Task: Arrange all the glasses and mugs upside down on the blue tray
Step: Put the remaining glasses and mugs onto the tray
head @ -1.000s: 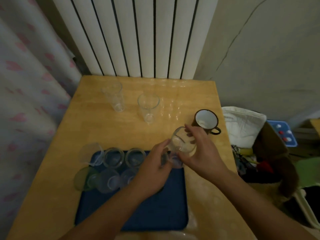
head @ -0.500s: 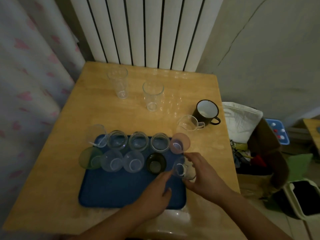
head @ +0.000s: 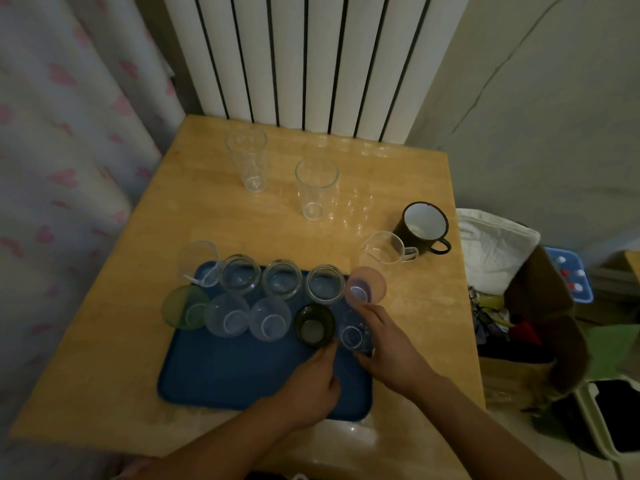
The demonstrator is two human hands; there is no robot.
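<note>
Blue tray point(head: 221, 379) lies at the near centre of the wooden table point(head: 114, 358), its long side running from 9 to 3 o'clock.

Far row on the tray, left to right: a clear handled mug point(head: 199, 263) at the tray's 10 o'clock corner, three clear jars point(head: 240, 273) point(head: 282, 278) point(head: 325, 283) side by side, bases up, and a pink glass point(head: 365, 285) at the 2 o'clock corner, overhanging the tray edge.

Near row, left to right: a green glass point(head: 185, 306) overhanging the 9 o'clock edge, two clear tumblers point(head: 227, 315) point(head: 270, 318) bases up, a dark glass point(head: 315, 325), and a small clear glass point(head: 353, 332) inverted just beside it at 3 o'clock.

Left hand point(head: 308, 386) rests over the tray's near part, fingers loosely curled, the fingertip reaching toward the gap between the dark glass and the small clear glass; contact cannot be told.

Right hand point(head: 391, 351) is cupped around the 3 o'clock side of the small clear glass, fingers spread along its wall and thumb at its near side.

Off the tray, upright on the table: a tall glass point(head: 247, 161) at 11 o'clock, a second tall glass point(head: 316, 187) at 12 o'clock, a clear handled pitcher point(head: 382, 252) at 2 o'clock, and a dark enamel mug point(head: 424, 225) just beyond it, near the table's right edge.
</note>
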